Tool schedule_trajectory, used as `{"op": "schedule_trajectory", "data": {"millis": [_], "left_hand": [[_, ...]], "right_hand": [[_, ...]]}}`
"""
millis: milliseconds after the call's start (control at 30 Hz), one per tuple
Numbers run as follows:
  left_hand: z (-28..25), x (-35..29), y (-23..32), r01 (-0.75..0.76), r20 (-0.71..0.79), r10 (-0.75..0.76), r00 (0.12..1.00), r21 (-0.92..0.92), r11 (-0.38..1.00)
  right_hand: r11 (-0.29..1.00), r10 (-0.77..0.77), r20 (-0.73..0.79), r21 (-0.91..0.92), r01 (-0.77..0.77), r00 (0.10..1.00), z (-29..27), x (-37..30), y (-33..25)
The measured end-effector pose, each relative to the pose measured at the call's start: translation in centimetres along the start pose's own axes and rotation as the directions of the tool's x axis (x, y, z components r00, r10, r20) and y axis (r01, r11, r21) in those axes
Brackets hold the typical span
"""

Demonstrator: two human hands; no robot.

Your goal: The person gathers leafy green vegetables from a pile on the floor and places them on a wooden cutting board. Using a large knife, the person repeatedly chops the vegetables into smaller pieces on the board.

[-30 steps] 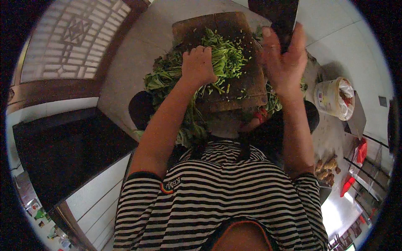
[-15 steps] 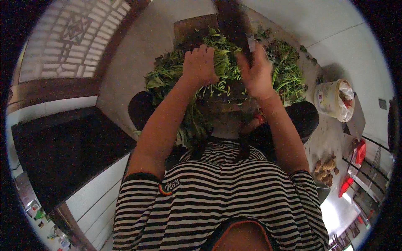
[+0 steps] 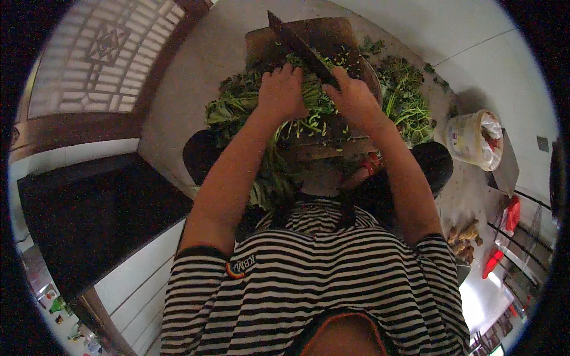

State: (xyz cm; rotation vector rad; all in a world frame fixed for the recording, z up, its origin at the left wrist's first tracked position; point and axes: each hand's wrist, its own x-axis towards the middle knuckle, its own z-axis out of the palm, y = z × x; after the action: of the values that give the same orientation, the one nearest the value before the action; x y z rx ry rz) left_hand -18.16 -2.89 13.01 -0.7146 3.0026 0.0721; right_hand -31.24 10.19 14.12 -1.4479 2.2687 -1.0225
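Leafy green vegetables (image 3: 234,101) lie bunched on a worn wooden chopping board (image 3: 264,40), some stems hanging over its near side. My left hand (image 3: 281,95) presses down on the bunch with its fingers curled around it. In my right hand (image 3: 356,104) is a large kitchen knife (image 3: 297,46), gripped by the handle. Its long dark blade slants up toward the far left, beyond my left fingertips; whether its edge touches the greens I cannot tell. Small cut green pieces (image 3: 314,123) are scattered on the board between and below my hands.
More greens (image 3: 409,110) are heaped on the floor right of the board. A pale bucket (image 3: 466,139) with a plastic liner stands farther right, with brown knobbly lumps (image 3: 464,237) nearer me. A black-topped ledge (image 3: 101,207) is at my left, below a lattice panel (image 3: 107,56).
The knife has swung from blurred and nearly upright on the right to slanting left over the board. My right hand has shifted slightly left and lower; my left hand stays on the greens.
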Motion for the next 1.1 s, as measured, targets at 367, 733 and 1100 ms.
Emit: {"op": "schedule_trajectory", "data": {"millis": [367,733,1100], "left_hand": [[-0.8,0.6,0.5,0.068,0.163,-0.062,0.985,-0.029,0.997],[-1.1,0.9,0.8,0.077,0.132,-0.073,0.989,-0.023,0.997],[-0.7,0.8,1.2,0.044,0.040,-0.044,0.998,0.009,0.999]], "right_hand": [[0.993,0.113,-0.015,0.043,-0.112,0.993,0.8,-3.0,-0.2],[0.992,-0.015,-0.349,0.109,0.056,0.937,-0.6,-3.0,-2.4],[0.984,0.023,-0.356,0.172,0.041,0.934,-2.7,-1.8,-4.2]]}}
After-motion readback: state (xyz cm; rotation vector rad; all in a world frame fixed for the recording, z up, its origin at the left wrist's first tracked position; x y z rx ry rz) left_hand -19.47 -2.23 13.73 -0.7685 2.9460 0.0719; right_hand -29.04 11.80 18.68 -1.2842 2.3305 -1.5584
